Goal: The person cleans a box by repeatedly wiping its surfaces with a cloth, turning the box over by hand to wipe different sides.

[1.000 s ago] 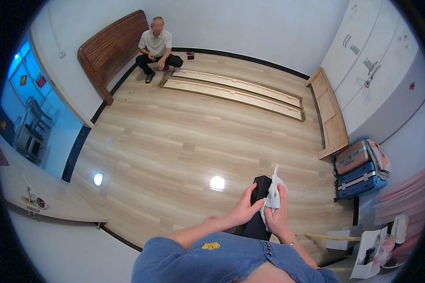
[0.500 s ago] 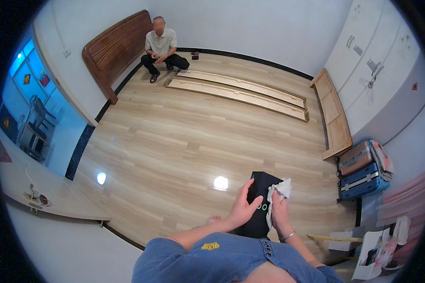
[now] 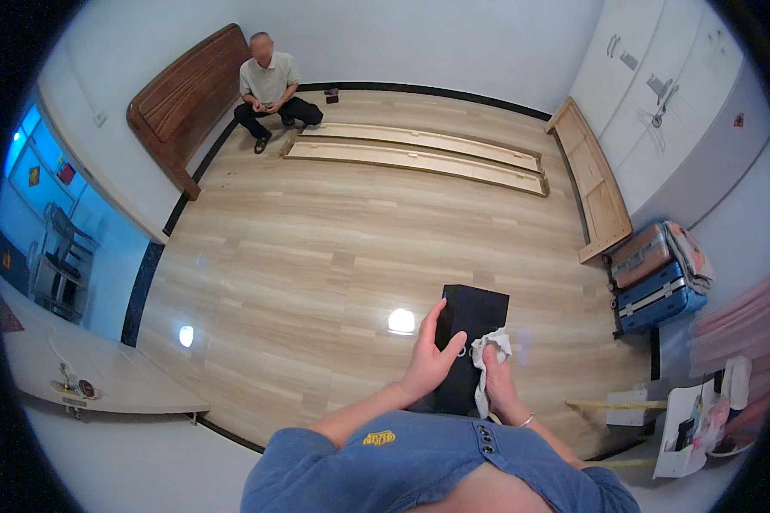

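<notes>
In front of my chest is a black box (image 3: 475,309), long and upright, with pale lettering on its face. My left hand (image 3: 429,363) grips it along the left side, fingers behind and thumb across the front. A crumpled white cloth (image 3: 493,345) is bunched in my right hand (image 3: 500,381), which presses it against the box's right edge. Part of the lettering is covered by my left thumb and the cloth. The lower end of the box reaches down to my blue shirt.
A person (image 3: 269,81) squats by a brown wooden headboard (image 3: 180,103). Two long wooden rails (image 3: 419,158) lie on the floor nearby. To the right, a pale wooden panel (image 3: 592,184) leans on white cupboards, beside stacked suitcases (image 3: 654,278) and a small white stand (image 3: 684,427).
My right hand and the cloth have slid down the box's right side, toward me. The box tilts slightly differently, and the whole view has shifted a little. The squatting person stays in place.
</notes>
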Motion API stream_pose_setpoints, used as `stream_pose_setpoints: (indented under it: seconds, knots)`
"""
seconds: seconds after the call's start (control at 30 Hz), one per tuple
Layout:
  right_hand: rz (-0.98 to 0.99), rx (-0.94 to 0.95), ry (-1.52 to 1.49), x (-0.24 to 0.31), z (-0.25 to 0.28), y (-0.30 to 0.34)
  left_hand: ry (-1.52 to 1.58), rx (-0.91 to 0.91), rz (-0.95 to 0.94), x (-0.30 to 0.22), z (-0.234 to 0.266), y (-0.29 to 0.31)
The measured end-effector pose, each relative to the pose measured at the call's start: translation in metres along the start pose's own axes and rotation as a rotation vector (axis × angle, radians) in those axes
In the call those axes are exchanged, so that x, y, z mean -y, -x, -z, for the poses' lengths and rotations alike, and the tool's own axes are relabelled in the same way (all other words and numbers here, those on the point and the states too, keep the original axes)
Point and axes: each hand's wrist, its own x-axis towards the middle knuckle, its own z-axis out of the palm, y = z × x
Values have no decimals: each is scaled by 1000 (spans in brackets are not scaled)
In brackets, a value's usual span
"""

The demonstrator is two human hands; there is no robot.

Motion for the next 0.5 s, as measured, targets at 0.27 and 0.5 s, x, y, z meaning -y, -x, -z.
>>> stream_pose_setpoints:
  seconds: [0.27,0.5]
  knots:
    - [-26,-53,-47,-3,2,-2,-330,77,-80,-6,7,-5]
    - [-80,-11,-43,-11,8,-2,-460,91,-20,-17,10,-2]
